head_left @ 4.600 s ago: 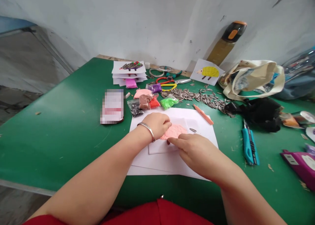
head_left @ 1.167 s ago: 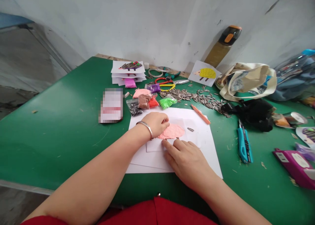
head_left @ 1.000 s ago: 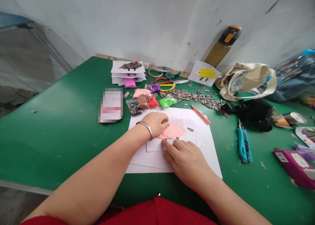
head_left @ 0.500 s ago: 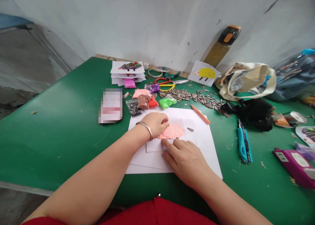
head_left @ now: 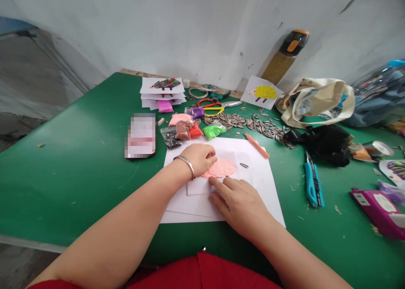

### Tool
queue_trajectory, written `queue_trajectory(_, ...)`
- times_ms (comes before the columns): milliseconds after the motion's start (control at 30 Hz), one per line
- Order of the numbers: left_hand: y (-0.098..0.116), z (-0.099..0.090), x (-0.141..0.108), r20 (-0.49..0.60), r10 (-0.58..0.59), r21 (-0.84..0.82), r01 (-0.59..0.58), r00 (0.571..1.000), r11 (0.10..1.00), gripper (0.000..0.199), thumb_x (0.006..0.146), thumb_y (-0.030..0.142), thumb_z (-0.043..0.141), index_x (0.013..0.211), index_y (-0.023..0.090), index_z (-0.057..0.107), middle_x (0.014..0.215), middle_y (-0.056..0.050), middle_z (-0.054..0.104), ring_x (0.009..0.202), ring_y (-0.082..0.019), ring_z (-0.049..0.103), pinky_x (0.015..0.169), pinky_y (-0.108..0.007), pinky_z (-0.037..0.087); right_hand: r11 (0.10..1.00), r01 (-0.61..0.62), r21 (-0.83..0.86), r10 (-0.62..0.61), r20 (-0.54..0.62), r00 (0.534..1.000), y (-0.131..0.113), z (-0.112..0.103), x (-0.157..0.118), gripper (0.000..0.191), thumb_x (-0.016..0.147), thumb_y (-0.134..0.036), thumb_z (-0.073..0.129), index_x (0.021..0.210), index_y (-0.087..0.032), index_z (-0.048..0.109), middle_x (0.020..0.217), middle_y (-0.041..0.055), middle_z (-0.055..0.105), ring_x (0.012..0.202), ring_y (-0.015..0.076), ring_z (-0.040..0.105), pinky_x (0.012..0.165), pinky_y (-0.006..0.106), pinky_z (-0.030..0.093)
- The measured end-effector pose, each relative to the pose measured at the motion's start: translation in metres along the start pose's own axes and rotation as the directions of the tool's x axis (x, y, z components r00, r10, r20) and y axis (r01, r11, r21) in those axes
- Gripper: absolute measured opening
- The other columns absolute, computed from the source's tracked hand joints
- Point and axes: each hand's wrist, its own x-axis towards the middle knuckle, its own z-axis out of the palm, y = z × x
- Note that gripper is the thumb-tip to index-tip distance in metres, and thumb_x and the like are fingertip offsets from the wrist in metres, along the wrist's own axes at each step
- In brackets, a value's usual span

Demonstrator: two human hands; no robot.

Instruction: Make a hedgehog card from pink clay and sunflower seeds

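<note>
A flat oval of pink clay (head_left: 223, 168) is spread on a small white card (head_left: 199, 189), which lies on larger white paper (head_left: 268, 196). My left hand (head_left: 200, 159), with a silver bangle at its wrist, is closed at the clay's left end, its fingers curled in. What its fingertips pinch, if anything, is hidden. My right hand (head_left: 238, 196) rests open and palm down over the card's lower part, index finger stretched to the clay's lower edge. A single sunflower seed (head_left: 244, 165) lies just right of the clay.
Behind the paper lie bags of coloured clay (head_left: 183, 129), scissors (head_left: 221, 108) and a heap of sunflower seeds (head_left: 265, 126). An orange clay tool (head_left: 256, 145) crosses the paper's upper right. The teal utility knife (head_left: 313, 183) has its blade out. A blurred phone-like object (head_left: 141, 136) sits left.
The whole view has shifted very slightly. Both hands keep practically the same place and pose at the pink clay.
</note>
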Motion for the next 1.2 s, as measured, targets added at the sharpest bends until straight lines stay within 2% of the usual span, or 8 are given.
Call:
queue_trajectory(267,-0.001,0.0006,-0.0002,-0.006,0.006,-0.003,-0.006,1.0,1.0,0.025,0.082,0.033,0.049,0.093,0.021,0.069,0.087,-0.002,0.071,0.08,-0.019,0.061,0.065,-0.027,0.04,0.984,-0.076,0.164,0.067,0.057,0.996,0.007,-0.0029,-0.0048,0.035,0.093,-0.028,0.042,0.125,-0.019,0.053,0.082,0.0039,0.061,0.071,0.0178,0.054,0.062,0.029,0.036)
queue_trajectory(467,-0.0012,0.001,0.0002,-0.005,0.007,-0.001,-0.007,1.0,1.0,0.025,0.082,0.033,0.05,0.093,0.021,0.069,0.086,-0.002,0.071,0.08,-0.019,0.061,0.066,-0.027,0.041,0.996,-0.03,0.089,0.028,0.03,0.999,0.0045,-0.0011,-0.0027,0.03,0.093,-0.028,0.042,0.113,-0.017,0.061,0.078,0.0048,0.061,0.069,0.0174,0.054,0.062,0.03,0.035)
queue_trajectory(667,-0.0015,0.002,0.0005,-0.012,0.0,0.0,0.0,1.0,1.0,0.024,0.083,0.034,0.05,0.093,0.022,0.069,0.087,-0.002,0.071,0.081,-0.02,0.061,0.067,-0.027,0.042,0.992,-0.011,0.124,0.012,-0.007,1.0,0.0066,0.0002,-0.0068,0.032,0.094,-0.028,0.041,0.118,-0.017,0.059,0.078,0.0041,0.06,0.07,0.0162,0.054,0.062,0.029,0.036)
queue_trajectory(933,-0.0013,0.0015,0.0006,-0.004,-0.002,-0.005,0.002,1.0,1.0,0.024,0.082,0.034,0.051,0.093,0.022,0.069,0.085,-0.002,0.071,0.078,-0.019,0.061,0.064,-0.027,0.04,0.997,0.061,0.049,-0.061,0.001,0.998,0.0058,-0.0001,-0.0056,0.031,0.095,-0.025,0.039,0.113,-0.015,0.062,0.073,0.0038,0.059,0.067,0.017,0.053,0.062,0.031,0.035)
queue_trajectory(1200,0.0003,0.0001,-0.0003,0.005,-0.006,0.005,0.006,1.0,1.0,0.023,0.083,0.033,0.051,0.092,0.022,0.069,0.085,-0.002,0.07,0.079,-0.019,0.061,0.065,-0.027,0.04,0.995,0.083,0.049,-0.082,-0.03,0.996,0.003,-0.0013,-0.0068,0.03,0.095,-0.025,0.039,0.11,-0.016,0.064,0.072,0.0035,0.058,0.065,0.0159,0.052,0.062,0.03,0.034)
